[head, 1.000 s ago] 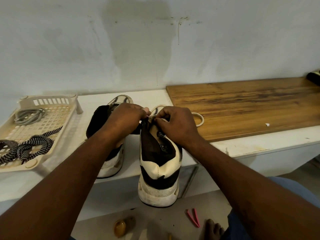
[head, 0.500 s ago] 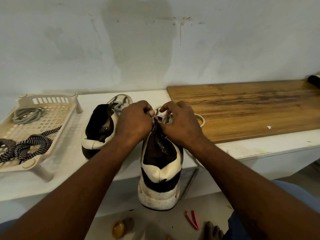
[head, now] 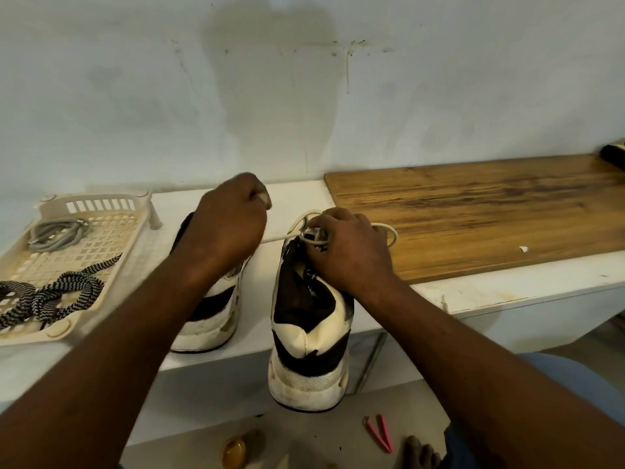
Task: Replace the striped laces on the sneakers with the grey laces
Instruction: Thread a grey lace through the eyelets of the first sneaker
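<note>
Head: sneaker (head: 309, 333) heel beyond shelf (head: 507, 289) edge

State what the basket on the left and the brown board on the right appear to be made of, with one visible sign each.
Basket: seemingly moulded plastic, cream, matt; grid floor and slotted wall look one piece. Board: wood or wood-look laminate, slight sheen; dark grain streaks run lengthwise.

No legible txt, brand or nos. anywhere in view. Only candidate: small white marks (head: 311, 275) on the dark inner lining of the nearer sneaker (head: 309, 336), just below the right hand (head: 351, 252); too small and blurred to read.
</note>
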A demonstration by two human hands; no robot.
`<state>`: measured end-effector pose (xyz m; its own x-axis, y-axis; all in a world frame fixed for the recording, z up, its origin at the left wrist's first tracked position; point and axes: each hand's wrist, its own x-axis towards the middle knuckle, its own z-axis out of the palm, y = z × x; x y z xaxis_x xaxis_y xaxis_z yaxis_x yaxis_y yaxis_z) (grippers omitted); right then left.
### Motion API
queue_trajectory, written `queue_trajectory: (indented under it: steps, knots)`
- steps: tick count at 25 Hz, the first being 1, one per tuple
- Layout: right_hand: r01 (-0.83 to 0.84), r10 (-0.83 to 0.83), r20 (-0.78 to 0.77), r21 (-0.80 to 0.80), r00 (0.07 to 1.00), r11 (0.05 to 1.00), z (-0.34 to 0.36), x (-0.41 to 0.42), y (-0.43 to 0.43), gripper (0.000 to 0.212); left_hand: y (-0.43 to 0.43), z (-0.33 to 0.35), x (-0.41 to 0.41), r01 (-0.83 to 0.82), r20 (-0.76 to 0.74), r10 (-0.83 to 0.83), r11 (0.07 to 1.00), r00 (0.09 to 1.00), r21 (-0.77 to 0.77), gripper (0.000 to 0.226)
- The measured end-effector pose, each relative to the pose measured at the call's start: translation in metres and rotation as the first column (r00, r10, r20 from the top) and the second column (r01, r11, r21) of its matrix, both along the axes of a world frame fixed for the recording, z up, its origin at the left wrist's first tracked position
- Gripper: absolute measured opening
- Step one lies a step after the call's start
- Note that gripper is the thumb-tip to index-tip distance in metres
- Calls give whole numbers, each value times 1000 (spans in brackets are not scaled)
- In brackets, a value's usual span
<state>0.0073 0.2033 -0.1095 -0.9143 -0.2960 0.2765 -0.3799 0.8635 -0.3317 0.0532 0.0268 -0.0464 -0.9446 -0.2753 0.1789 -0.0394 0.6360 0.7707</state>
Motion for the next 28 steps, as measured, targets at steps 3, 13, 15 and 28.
queue_trajectory:
  steps: [3,13,15,28]
  knots:
    - [11,-12,29,38,1000,999,2,1,0,50,5,-21,-6,192,194,-96,795,976,-575,26]
    - [40,-31,-45,205,998,978,6,-2,0,53,5,25,21,399,-241,-354,491,904,775,28]
    - [37,-27,-47,215,999,976,6,-3,0,53,-1,23,16,202,-87,-183,857,979,475,23]
    - [4,7,-64,178,998,984,4,-6,0,48,4,22,17,398,-171,-382,659,908,638,26]
